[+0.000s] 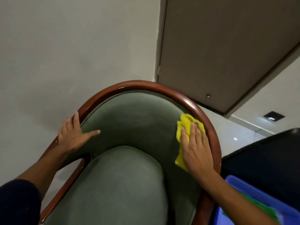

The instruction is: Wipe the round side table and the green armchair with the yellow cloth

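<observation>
The green armchair (pixel 129 120) fills the middle of the view, with a curved brown wooden rim around its padded back and a rounded seat cushion below. My right hand (pixel 196 148) lies flat on the yellow cloth (pixel 185 125), pressing it against the right inner side of the backrest just under the rim. My left hand (pixel 71 133) rests on the left side of the backrest, fingers over the wooden rim and thumb stretched across the green fabric. At the right a dark surface (pixel 267 156) shows; whether it is the round side table I cannot tell.
A blue plastic tub (pixel 253 200) with something green inside stands at the lower right, close to the chair's arm. A pale wall is right behind the chair, and a door (pixel 219 51) stands at the upper right. Glossy tiled floor shows beyond the chair's right side.
</observation>
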